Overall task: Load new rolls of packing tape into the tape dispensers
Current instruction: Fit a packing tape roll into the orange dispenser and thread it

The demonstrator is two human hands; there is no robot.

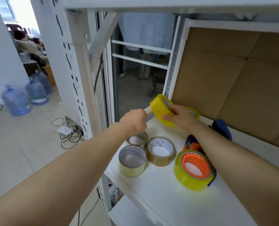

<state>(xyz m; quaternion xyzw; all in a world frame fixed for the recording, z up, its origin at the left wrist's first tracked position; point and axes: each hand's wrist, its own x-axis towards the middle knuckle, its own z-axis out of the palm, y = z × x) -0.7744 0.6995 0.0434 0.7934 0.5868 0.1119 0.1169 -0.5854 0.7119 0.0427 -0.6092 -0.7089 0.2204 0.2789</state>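
My right hand (181, 116) grips a yellow tape roll (160, 110), held tilted above the back of the white shelf (160, 196). My left hand (134, 119) is closed just left of the roll, pinching a pale strip of tape (149, 111) that runs from it. A second yellow roll (193, 113) lies behind my right hand. Near the front, a dispenser with an orange hub (195, 165) carries a yellow roll, its purple body partly hidden by my right forearm. A blue dispenser (222, 128) lies further back.
A brown tape roll (160, 151) and two near-empty cores (132, 161) (138, 139) stand on the shelf's left part. Cardboard (225, 87) lines the back right. White shelf posts (80, 79) rise on the left. Water jugs (16, 101) and cables (70, 135) are on the floor.
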